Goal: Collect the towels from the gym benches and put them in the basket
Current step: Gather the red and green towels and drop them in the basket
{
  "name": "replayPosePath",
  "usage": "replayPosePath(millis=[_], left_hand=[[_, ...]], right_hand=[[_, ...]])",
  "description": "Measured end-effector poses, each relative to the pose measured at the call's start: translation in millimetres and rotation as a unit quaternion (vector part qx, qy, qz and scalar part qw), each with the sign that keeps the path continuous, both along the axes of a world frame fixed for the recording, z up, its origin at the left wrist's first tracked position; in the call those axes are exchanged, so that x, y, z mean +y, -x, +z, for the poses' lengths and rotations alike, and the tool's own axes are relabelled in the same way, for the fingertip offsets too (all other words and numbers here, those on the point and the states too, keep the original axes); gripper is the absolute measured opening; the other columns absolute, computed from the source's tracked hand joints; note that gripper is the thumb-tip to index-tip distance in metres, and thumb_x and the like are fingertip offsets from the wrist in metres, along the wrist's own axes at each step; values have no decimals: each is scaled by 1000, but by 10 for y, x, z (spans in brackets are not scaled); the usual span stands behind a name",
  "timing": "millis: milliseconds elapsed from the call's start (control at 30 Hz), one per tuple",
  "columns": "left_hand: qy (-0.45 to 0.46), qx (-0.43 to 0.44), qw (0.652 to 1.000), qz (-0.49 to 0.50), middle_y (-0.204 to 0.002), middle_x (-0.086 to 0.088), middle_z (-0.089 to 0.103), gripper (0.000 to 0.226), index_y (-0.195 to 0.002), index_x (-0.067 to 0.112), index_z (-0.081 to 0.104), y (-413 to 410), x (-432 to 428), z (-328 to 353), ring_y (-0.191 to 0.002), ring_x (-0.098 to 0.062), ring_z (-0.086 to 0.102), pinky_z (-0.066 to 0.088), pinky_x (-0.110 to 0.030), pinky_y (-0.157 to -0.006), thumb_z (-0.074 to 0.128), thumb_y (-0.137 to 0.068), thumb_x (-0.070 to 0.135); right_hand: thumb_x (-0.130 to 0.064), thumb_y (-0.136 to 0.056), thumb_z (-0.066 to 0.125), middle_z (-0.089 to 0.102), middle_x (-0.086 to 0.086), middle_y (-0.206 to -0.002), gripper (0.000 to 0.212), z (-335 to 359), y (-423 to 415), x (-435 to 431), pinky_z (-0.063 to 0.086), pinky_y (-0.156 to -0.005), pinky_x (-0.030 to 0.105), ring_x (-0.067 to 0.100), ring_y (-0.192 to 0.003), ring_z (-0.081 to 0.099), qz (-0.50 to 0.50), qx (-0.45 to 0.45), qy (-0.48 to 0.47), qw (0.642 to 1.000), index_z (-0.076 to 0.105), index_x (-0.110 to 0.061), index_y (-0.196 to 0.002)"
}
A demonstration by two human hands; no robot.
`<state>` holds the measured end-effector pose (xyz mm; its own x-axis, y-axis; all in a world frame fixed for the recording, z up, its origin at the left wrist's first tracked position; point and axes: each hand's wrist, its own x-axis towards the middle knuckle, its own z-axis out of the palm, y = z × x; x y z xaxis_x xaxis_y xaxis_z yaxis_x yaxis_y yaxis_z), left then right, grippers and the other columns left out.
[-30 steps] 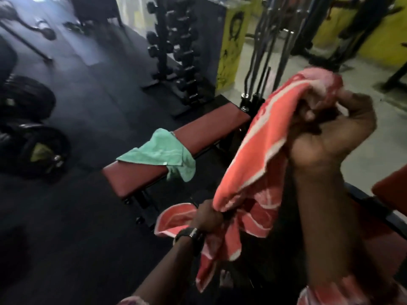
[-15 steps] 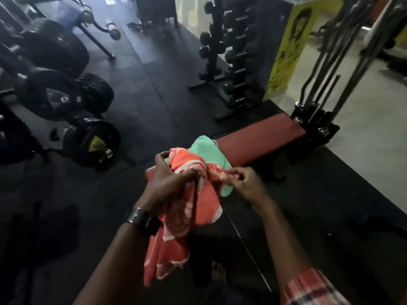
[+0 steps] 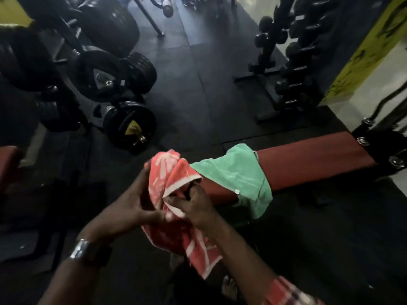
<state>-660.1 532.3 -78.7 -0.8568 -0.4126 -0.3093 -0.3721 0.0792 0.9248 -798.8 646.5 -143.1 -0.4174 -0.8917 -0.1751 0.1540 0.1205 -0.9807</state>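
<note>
A coral-red towel with white stripes (image 3: 174, 172) hangs bunched between both my hands in the middle of the view. My left hand (image 3: 130, 208) cups its left side, fingers partly spread against the cloth. My right hand (image 3: 193, 203) pinches a white-edged fold from the right. Just behind, a mint-green towel (image 3: 237, 175) lies draped over the near end of a dark red bench (image 3: 308, 157), its lower part hanging off the front edge. No basket is in view.
Loaded barbells and black weight plates (image 3: 130, 126) lie on the dark rubber floor at the left. A dumbbell rack (image 3: 293, 62) stands behind the bench at the right, beside a yellow pillar (image 3: 361, 51). Another red pad (image 3: 8, 161) shows at the left edge.
My hands have come down from a raised stretch and gathered the coral towel into a bunch. The view has swung left, so the bench and green towel now sit to the right.
</note>
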Motion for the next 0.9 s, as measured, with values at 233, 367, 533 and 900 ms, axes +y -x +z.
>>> replayPosePath(millis=[233, 367, 533, 900], left_hand=[[104, -45, 983, 142, -113, 9, 70, 61, -124, 32, 59, 114, -606, -442, -103, -7, 67, 54, -43, -94, 83, -69, 28], [89, -62, 977, 182, -114, 0, 71, 69, -120, 32, 60, 61, -1036, -579, -108, -18, 66, 52, -44, -95, 72, -54, 51], [78, -124, 973, 177, -109, 4, 72, 73, -120, 33, 61, 78, -1252, -737, -103, -16, 67, 54, -46, -90, 72, -50, 53], [57, -194, 954, 219, -107, 12, 69, 50, -110, 53, 58, 883, -1114, -1020, -100, -6, 65, 54, -33, -81, 76, -65, 39]], right_hand=[[-20, -91, 63, 66, 9, -88, 22, -145, 345, -793, 57, -71, 31, 21, -82, 62, 51, -127, -58, 989, 69, -1, -100], [-17, -90, 63, 68, 7, -88, 17, -604, 808, -905, 51, -63, 25, 14, -78, 61, -89, -25, -156, 983, 72, -5, -99], [-9, -86, 61, 67, 6, -84, 18, -1367, 1327, -683, 50, -56, 30, 13, -70, 60, -330, -100, -278, 896, 72, -3, -99], [-18, -84, 61, 15, 9, -161, 60, -2271, 2288, -635, 33, -111, 36, 30, -142, 32, -220, 140, -473, 842, 45, -15, -142]])
